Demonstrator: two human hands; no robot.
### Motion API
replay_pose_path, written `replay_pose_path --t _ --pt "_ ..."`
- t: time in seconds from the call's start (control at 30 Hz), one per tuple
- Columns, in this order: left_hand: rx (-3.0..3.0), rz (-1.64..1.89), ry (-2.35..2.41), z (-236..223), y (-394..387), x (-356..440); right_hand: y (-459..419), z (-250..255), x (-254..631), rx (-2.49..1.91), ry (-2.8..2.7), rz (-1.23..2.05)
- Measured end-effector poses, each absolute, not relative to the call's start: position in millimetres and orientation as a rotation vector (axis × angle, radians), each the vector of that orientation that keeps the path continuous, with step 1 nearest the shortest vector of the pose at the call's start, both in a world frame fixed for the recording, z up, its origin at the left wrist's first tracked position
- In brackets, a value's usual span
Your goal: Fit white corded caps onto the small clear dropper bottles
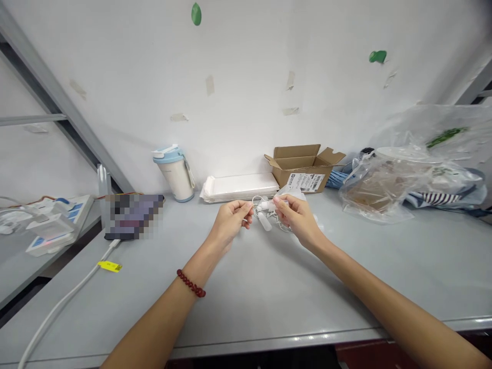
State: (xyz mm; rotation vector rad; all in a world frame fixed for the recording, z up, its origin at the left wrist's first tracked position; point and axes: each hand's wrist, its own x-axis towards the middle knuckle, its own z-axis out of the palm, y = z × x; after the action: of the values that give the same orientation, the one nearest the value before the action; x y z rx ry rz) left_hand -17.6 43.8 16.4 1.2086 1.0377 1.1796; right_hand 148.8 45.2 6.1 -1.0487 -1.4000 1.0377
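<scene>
My left hand (233, 218) pinches a thin white cord (258, 198) between thumb and fingertips. Opposite it, my right hand (294, 212) is closed on a small white plastic piece (266, 205) that the cord curves towards. A white oblong tag or plug-like piece (264, 222) hangs just below, between the two hands. Behind and under my right fingers lies a tangle of thin white cords (282, 224) with some clear plastic wrapping (294, 190). What exactly the small white parts are is too small to tell.
Behind my hands lie a stack of flat white packets (242, 187) and an open cardboard box (303, 169). A tumbler (175, 174) and a phone (134, 218) on a white cable (69, 294) are left. Bagged containers (384, 184) stand right. A power strip (61, 230) sits far left.
</scene>
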Motion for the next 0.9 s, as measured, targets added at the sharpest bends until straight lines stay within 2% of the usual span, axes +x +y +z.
replay_pose_path --t 0.4,0.67,0.9 --pt "1.248 1.306 1.206 11.7 38.7 -9.5 40.8 0.0 143.9 -1.176 -1.495 0.858" --pt "1.261 1.353 1.292 3.1 33.3 -2.7 36.6 -7.4 137.8 -1.126 -1.441 0.998" --pt "1.207 1.286 1.158 15.0 39.7 -14.0 40.0 -0.6 140.2 -1.059 -1.385 1.117"
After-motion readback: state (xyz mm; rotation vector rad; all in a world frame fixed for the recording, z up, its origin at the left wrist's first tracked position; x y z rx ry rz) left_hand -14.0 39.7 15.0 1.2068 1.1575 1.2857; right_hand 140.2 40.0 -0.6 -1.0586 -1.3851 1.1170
